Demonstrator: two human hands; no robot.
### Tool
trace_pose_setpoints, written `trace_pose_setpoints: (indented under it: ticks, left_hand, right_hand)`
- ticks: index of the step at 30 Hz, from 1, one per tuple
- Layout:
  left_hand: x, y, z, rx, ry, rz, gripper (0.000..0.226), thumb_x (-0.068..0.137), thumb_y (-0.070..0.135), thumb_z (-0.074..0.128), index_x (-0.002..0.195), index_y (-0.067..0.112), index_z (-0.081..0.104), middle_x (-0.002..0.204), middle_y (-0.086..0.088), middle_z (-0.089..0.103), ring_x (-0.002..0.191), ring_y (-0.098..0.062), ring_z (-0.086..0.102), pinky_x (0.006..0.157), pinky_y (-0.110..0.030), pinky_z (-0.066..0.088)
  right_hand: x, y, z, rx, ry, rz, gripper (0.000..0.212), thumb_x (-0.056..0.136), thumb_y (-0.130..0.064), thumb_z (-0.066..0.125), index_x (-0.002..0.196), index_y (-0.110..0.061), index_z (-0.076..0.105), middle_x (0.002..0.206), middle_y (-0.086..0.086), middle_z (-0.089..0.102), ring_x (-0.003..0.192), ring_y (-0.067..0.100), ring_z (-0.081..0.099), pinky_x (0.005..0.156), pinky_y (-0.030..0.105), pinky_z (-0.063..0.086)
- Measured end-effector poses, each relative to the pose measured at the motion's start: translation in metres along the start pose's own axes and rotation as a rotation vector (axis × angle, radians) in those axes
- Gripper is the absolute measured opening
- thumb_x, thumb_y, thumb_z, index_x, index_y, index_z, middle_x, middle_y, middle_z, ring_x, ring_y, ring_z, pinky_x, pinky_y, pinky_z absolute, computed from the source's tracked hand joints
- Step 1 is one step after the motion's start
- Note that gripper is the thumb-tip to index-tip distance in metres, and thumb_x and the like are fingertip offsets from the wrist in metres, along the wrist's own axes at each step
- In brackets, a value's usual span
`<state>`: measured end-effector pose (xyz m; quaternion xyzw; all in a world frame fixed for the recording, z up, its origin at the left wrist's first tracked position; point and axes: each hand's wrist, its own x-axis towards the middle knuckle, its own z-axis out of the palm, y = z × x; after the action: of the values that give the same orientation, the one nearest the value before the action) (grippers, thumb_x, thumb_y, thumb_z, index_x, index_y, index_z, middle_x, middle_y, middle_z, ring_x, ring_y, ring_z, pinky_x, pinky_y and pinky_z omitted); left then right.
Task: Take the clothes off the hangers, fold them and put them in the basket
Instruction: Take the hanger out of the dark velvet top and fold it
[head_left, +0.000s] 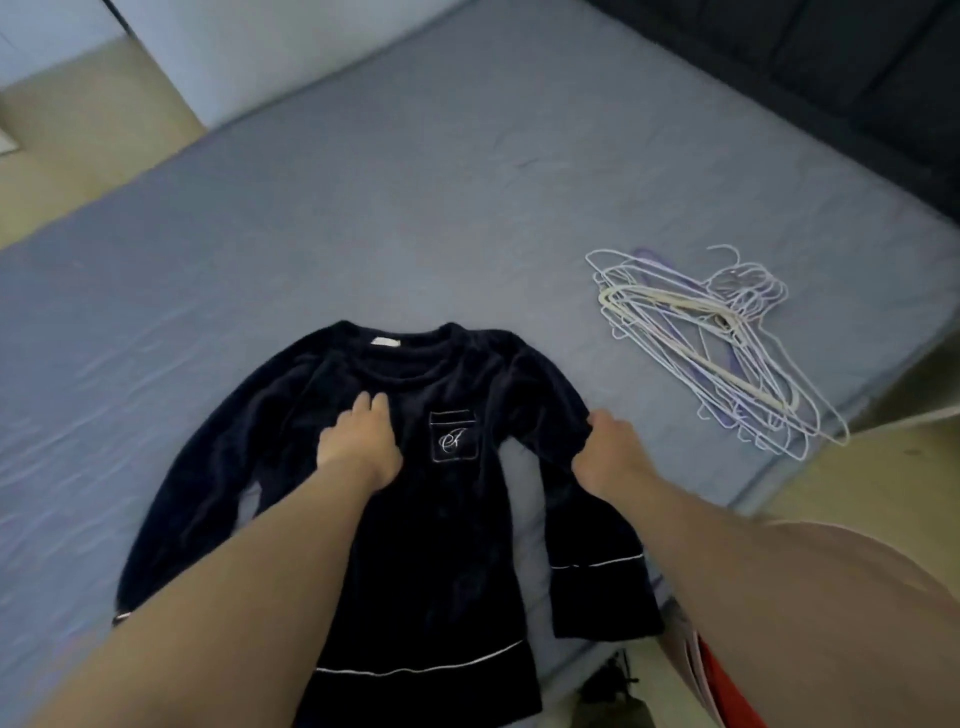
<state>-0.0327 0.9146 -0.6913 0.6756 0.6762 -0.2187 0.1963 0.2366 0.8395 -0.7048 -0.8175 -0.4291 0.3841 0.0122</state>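
Empty hangers (717, 353) piled at two o'clock; navy sweater (441, 545) lies flat, unfolded. Left hand (358, 447) presses it, fingers straight; right hand (605, 452) pinches its sleeve. Basket unseen.

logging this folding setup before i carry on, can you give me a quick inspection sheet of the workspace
surface: bed with a grey-blue sheet, lightly creased
job's things: navy top lies face up and spread flat, off its hanger; pile of empty wire hangers to its right, apart from it; no basket clearly seen
clutter: red and pink item at the bottom edge beside the bed, partly hidden by the right arm, cannot tell what it is
hands: left hand presses flat on the top's chest; right hand grips the top's sleeve near the armpit
cables: nothing seen
surroundings: dark headboard at the far side; beige floor beside the bed
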Motion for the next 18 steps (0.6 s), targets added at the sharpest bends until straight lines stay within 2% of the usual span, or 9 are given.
trace_pose_setpoints:
  ticks: [3, 6, 10, 12, 14, 16, 18]
  left_hand:
    - [0.031, 0.063, 0.056, 0.022, -0.062, 0.087, 0.06, 0.092, 0.018, 0.05, 0.149, 0.017, 0.029, 0.154, -0.006, 0.029, 0.132, -0.03, 0.041, 0.104, -0.044, 0.041]
    - [0.062, 0.113, 0.092, 0.058, -0.078, 0.19, 0.054, 0.093, 0.016, 0.048, 0.145, 0.018, 0.034, 0.148, -0.005, 0.037, 0.128, -0.029, 0.044, 0.103, -0.044, 0.043]
    - [0.104, 0.176, 0.122, 0.174, 0.012, 0.288, 0.06, 0.09, 0.013, 0.055, 0.144, 0.017, 0.031, 0.143, -0.007, 0.037, 0.126, -0.029, 0.043, 0.101, -0.045, 0.044]
    - [0.118, 0.202, 0.132, 0.317, 0.041, 0.299, 0.066, 0.084, 0.016, 0.064, 0.141, 0.018, 0.031, 0.135, -0.007, 0.041, 0.122, -0.029, 0.044, 0.097, -0.043, 0.044]
    - [0.122, 0.22, 0.14, 0.461, 0.037, 0.282, 0.07, 0.079, 0.018, 0.07, 0.137, 0.017, 0.033, 0.13, -0.007, 0.043, 0.12, -0.027, 0.045, 0.096, -0.04, 0.043]
    - [0.121, 0.238, 0.154, 0.514, 0.013, 0.291, 0.065, 0.081, 0.015, 0.067, 0.136, 0.016, 0.034, 0.128, -0.007, 0.044, 0.118, -0.027, 0.046, 0.091, -0.039, 0.043]
    - [0.119, 0.249, 0.162, 0.398, 0.045, 0.269, 0.052, 0.087, 0.014, 0.059, 0.134, 0.017, 0.037, 0.124, -0.007, 0.046, 0.112, -0.028, 0.049, 0.079, -0.038, 0.042]
  right_hand:
    - [0.036, 0.059, 0.032, -0.026, -0.084, 0.117, 0.055, 0.089, -0.015, 0.061, 0.14, -0.004, 0.043, 0.14, 0.019, 0.049, 0.126, 0.034, 0.052, 0.105, 0.037, 0.045]
    - [0.056, 0.105, 0.059, -0.084, -0.184, 0.224, 0.05, 0.092, -0.021, 0.06, 0.137, -0.004, 0.049, 0.139, 0.015, 0.053, 0.126, 0.031, 0.054, 0.102, 0.033, 0.045]
    - [0.075, 0.158, 0.093, -0.002, -0.319, 0.336, 0.036, 0.086, -0.023, 0.062, 0.12, -0.012, 0.057, 0.117, 0.006, 0.062, 0.103, 0.023, 0.062, 0.089, 0.03, 0.054]
    - [0.078, 0.173, 0.101, 0.058, -0.372, 0.303, 0.016, 0.086, -0.023, 0.06, 0.099, -0.015, 0.06, 0.1, 0.003, 0.063, 0.087, 0.019, 0.061, 0.08, 0.028, 0.055]
    - [0.084, 0.183, 0.1, 0.131, -0.419, 0.266, 0.016, 0.088, -0.024, 0.056, 0.095, -0.012, 0.064, 0.098, 0.006, 0.066, 0.086, 0.021, 0.062, 0.078, 0.028, 0.055]
    - [0.094, 0.196, 0.081, 0.255, -0.366, 0.295, 0.031, 0.092, -0.028, 0.052, 0.109, -0.006, 0.065, 0.109, 0.012, 0.067, 0.099, 0.03, 0.063, 0.085, 0.03, 0.049]
    - [0.108, 0.211, 0.046, 0.265, -0.17, 0.349, 0.039, 0.094, -0.03, 0.048, 0.118, -0.003, 0.06, 0.124, 0.02, 0.062, 0.114, 0.036, 0.058, 0.093, 0.035, 0.044]
